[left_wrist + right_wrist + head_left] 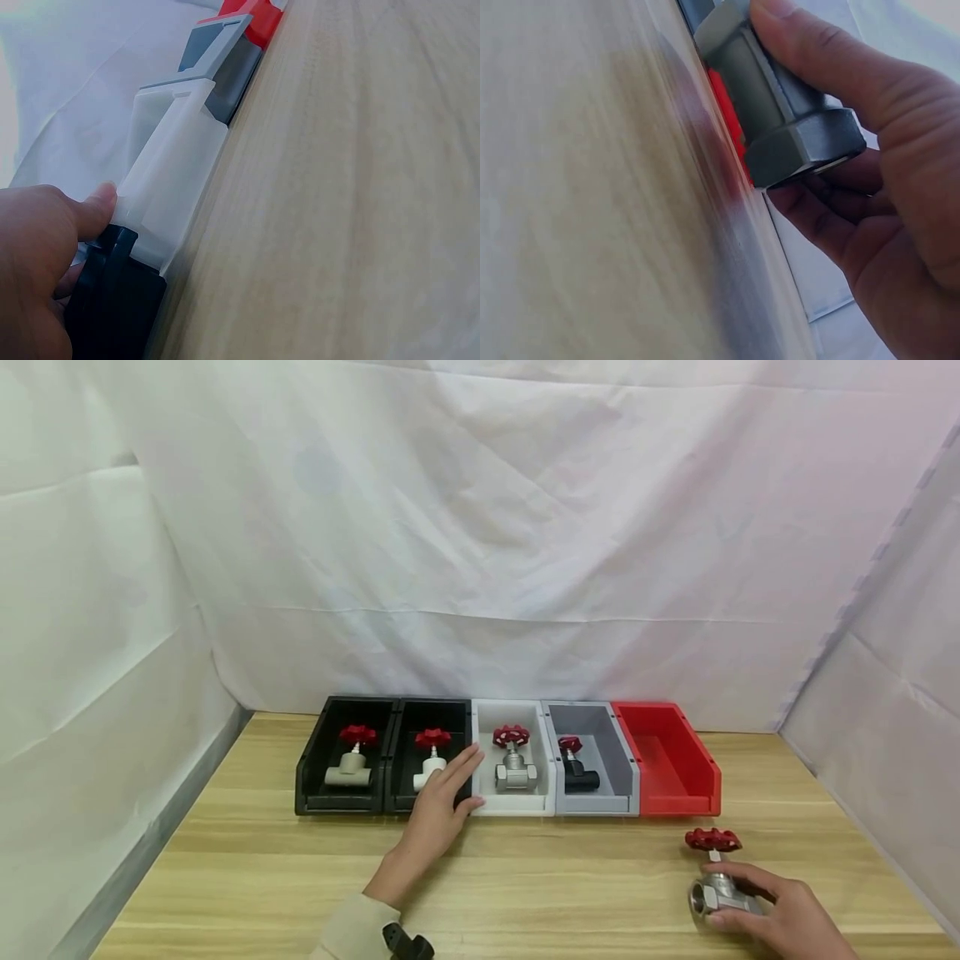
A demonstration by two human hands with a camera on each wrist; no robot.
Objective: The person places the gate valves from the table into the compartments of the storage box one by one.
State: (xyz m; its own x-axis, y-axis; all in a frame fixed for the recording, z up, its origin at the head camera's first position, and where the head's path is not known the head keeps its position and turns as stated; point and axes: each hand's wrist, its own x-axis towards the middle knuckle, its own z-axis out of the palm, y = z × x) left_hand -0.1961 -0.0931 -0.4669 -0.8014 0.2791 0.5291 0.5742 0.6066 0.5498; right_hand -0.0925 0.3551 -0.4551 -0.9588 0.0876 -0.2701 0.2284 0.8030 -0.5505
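Observation:
My right hand (787, 910) grips a steel gate valve (723, 893) by its body, its red handwheel (712, 839) upward. In the right wrist view, the thumb lies on one side of the valve body (772, 97), with fingers curled behind. It is over the table's front right. My left hand (438, 810) rests on the adjoining walls of the second black bin (401, 760) and the white bin (517, 806), fingers extended. In the left wrist view, its thumb (99, 210) touches the white bin's rim. A white valve (426, 770) is partly hidden by that hand.
Another steel valve (516, 772) stands in the white bin. The first black bin (311, 777) holds a beige valve (348, 770); the grey bin (618, 777) holds a black valve (579, 775). A red bin (678, 806) ends the row. White cloth (480, 527) hangs behind.

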